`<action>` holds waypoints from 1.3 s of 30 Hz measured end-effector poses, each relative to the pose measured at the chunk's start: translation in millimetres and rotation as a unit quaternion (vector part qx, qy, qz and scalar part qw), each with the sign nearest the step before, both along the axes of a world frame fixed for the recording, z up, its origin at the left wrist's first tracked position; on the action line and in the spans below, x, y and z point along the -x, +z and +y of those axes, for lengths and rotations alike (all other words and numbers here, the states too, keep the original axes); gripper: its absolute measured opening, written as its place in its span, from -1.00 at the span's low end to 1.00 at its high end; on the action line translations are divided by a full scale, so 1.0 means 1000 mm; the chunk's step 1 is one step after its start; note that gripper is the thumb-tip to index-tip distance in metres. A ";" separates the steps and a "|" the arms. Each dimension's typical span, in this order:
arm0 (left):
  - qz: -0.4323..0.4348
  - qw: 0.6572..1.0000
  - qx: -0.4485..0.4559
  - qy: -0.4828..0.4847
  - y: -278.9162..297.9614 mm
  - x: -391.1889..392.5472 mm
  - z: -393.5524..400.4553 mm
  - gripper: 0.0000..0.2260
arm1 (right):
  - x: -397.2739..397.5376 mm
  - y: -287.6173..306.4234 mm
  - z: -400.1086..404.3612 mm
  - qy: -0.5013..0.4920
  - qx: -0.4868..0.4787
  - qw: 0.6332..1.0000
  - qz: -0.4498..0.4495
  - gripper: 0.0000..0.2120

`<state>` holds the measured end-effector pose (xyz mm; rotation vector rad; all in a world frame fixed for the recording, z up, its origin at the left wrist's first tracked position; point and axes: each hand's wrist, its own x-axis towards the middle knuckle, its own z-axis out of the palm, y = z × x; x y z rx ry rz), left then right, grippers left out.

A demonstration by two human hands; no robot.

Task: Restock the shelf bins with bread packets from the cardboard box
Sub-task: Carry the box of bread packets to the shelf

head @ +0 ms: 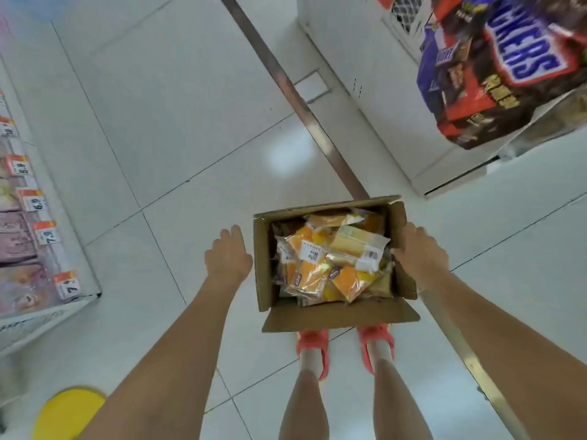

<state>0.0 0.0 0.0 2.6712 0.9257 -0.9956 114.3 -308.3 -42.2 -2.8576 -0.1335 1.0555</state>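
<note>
The right hand (419, 252) lay over the right flap of the cardboard box (263, 271), its fingers curled round the flap's edge and gripping it; the fingertips were hidden behind the board. The left hand (227, 257) hung just beside the box's left wall, apart from it, fingers loosely bent and holding nothing, palm turned down. Both forearms reached straight forward and down from the bottom of the view.

The box was plain brown corrugated card, rectangular, with its flaps folded outward, the near flap lying flat over the toes of two coral-red clogs (313, 347). It stood on the floor just in front of the person's feet. Inside lay a loose heap of bread packets (320, 268), glossy clear plastic with orange and yellow print and white labels, crumpled and overlapping, pale loaf slices showing through one.

The floor (178, 128) was smooth, pale glossy tile with thin dark joints, crossed by a dull metal strip (286, 81). A shelf (73, 249) with orange-and-white price tags stood well to the left. Upper right, shiny brown chocolate bags (508, 68) hung over a white shelf base. A flat yellow round object (68, 414) lay at lower left.
</note>
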 end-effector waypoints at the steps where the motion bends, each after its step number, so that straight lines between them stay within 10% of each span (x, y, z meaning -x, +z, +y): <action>1: -0.009 0.998 0.007 0.059 -0.018 0.005 0.000 -0.60 | 0.006 -0.018 -0.002 -0.040 0.004 0.999 0.007 -0.54; 7: -0.034 0.918 0.184 0.350 -0.120 0.036 -0.014 -0.47 | 0.031 -0.091 -0.008 -0.316 -0.100 0.939 -0.090 -0.55; 18: -0.073 0.956 0.071 0.277 -0.125 0.036 -0.024 -0.82 | 0.028 -0.093 -0.035 -0.328 -0.081 0.939 -0.059 -0.78; 39: -0.169 0.971 0.162 -0.045 0.295 -0.077 -0.108 -0.93 | 0.108 0.326 -0.169 -0.525 -0.098 0.827 -0.175 -0.79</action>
